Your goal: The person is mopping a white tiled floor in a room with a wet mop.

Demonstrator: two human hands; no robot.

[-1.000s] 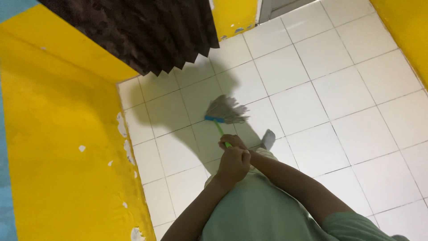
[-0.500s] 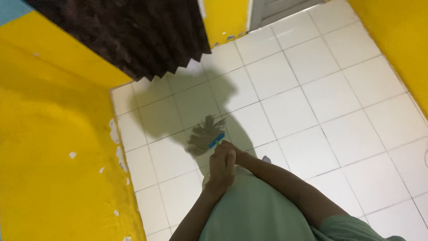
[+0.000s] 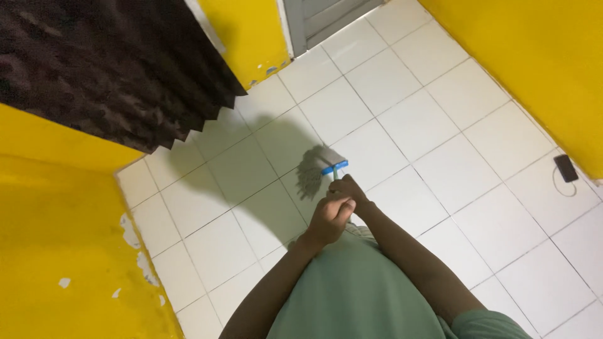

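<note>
Both of my hands grip the handle of a mop in front of my green shirt. My left hand [image 3: 328, 220] is the nearer one, and my right hand [image 3: 349, 189] sits just above it, closer to the mop head. The grey string mop head [image 3: 312, 171] with its blue clamp [image 3: 334, 167] rests on the white tiled floor [image 3: 440, 132], its strands pointing left. Only a short green bit of the handle shows above my right hand; the rest is hidden by my hands.
Yellow walls [image 3: 63, 245] stand at the left and at the right [image 3: 534, 56]. A dark pleated curtain [image 3: 107, 69] hangs at the upper left. A grey door frame [image 3: 314, 19] is at the top. A small black device with a cord [image 3: 565, 168] lies by the right wall.
The mop head has swung from below and left of my hands to ahead of them, strands now trailing left. The view has tilted and turned right, bringing the black device into sight.
</note>
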